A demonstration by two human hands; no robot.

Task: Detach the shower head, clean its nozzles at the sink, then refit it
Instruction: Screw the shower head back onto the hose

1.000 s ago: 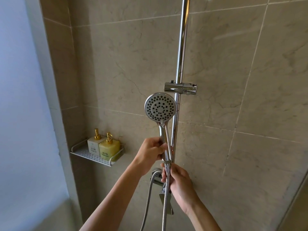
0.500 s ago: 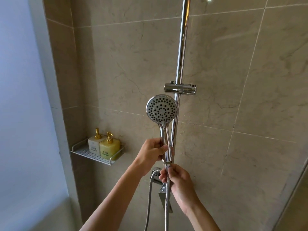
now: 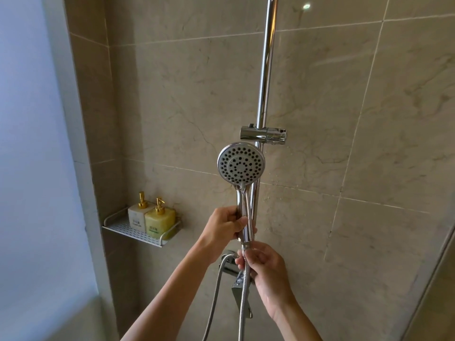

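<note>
The left hand point(image 3: 225, 225) is wrapped around the shiny handle of the shower head point(image 3: 241, 163), with its fingers curled tight on the lower part of the handle. The shower head is out of its holder and is held up in front of the tall silver rail point(image 3: 267, 70). Its round face, full of little dark holes, looks toward the camera. The silver holder point(image 3: 263, 136) sits on the rail just above the round face and has nothing in it. The right hand point(image 3: 267, 269) is just below the left hand. Its thumb and fingers pinch the top end of the silver hose point(image 3: 243, 291), right where the hose meets the bottom of the handle. The hose hangs straight down from there, and another loop of it curves down on the left side. Behind the right hand is the shiny tap point(image 3: 240, 290) on the wall, partly hidden. The wall is made of big tan tiles point(image 3: 369, 119) with thin pale lines between them. On the left, a small white shelf point(image 3: 133, 233) with tiny holes is fixed in the corner. Two square bottles with gold pumps stand on it, touching side by side: a pale bottle point(image 3: 137, 217) and a yellow bottle point(image 3: 158, 220). Each bottle has a small label with writing on the front, but the words are too small and blurry to read. No brand name can be seen on the shower head.
</note>
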